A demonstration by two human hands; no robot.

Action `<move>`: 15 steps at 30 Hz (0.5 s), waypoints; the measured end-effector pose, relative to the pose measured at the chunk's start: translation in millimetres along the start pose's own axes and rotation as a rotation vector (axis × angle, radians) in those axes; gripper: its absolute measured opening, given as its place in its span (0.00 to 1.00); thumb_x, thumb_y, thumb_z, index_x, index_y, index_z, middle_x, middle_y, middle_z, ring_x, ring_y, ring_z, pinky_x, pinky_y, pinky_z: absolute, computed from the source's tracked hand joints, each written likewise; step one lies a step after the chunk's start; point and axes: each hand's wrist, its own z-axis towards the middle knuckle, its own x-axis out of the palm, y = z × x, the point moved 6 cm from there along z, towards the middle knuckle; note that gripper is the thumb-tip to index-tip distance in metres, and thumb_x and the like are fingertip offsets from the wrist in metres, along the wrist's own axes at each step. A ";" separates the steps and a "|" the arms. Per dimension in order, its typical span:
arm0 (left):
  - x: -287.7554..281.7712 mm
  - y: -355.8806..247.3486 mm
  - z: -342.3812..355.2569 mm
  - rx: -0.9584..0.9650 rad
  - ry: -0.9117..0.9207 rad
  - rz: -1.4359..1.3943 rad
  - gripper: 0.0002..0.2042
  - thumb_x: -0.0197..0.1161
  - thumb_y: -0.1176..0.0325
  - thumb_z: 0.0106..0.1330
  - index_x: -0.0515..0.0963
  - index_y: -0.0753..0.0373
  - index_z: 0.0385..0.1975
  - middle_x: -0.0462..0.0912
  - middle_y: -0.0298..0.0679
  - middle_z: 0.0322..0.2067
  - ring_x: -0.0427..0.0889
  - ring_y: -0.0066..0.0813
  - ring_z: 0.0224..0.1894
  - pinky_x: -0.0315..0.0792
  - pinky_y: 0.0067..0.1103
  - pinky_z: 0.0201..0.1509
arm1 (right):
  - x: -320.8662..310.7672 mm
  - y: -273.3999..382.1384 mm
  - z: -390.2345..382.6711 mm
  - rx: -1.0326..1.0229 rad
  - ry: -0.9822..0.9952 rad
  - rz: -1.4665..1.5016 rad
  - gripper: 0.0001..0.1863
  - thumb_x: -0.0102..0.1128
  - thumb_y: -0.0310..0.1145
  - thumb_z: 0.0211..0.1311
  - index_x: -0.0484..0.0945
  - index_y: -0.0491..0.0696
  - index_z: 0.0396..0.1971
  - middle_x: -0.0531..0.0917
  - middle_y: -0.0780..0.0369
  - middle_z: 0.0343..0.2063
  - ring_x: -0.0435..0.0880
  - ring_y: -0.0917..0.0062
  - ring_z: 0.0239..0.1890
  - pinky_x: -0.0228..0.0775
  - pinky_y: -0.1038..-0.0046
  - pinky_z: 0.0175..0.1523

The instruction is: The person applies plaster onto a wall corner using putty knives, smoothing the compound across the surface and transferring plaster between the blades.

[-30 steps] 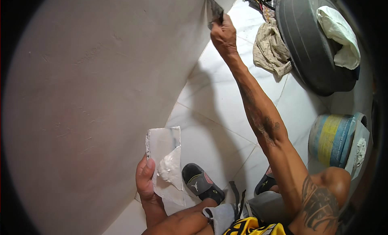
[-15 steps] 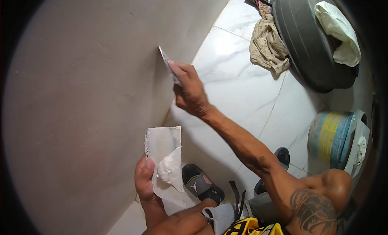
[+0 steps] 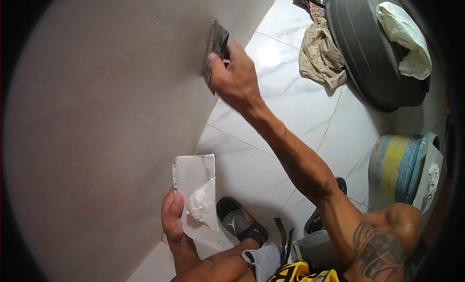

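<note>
My right hand (image 3: 236, 78) is closed on a putty knife (image 3: 216, 44), a flat dark blade held against or very near the grey wall (image 3: 106, 107); the fingers partly cover it and its handle is mostly hidden. Lower down, my left hand (image 3: 173, 214) grips the left edge of a flat white board (image 3: 194, 168), thumb on top. A lump of white putty (image 3: 202, 203) sits on the board's right side. Faint scratches and small marks show on the wall.
On the right stands a blue and yellow bucket (image 3: 397, 161), with another putty-smeared board (image 3: 430, 182) leaning across its top. A large black tub (image 3: 361, 49) lies farther back, a beige cloth (image 3: 319, 59) beside it and a white cloth (image 3: 407, 39) on it. Marble-like tiles (image 3: 286, 112) cover the floor.
My right hand has moved up and slightly right along the wall with the putty knife, whose blade has turned to show its broad dark face. The left hand and board are nearly still.
</note>
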 end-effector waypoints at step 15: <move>-8.4 -0.7 -3.8 0.011 0.047 -0.125 0.31 0.59 0.57 0.63 0.64 0.77 0.58 0.76 0.47 0.50 0.77 0.33 0.50 0.68 0.24 0.57 | -28.9 -25.1 85.6 -0.658 -0.208 -0.273 0.09 0.41 0.16 0.56 0.72 0.36 0.31 0.75 0.53 0.25 0.74 0.67 0.28 0.70 0.67 0.32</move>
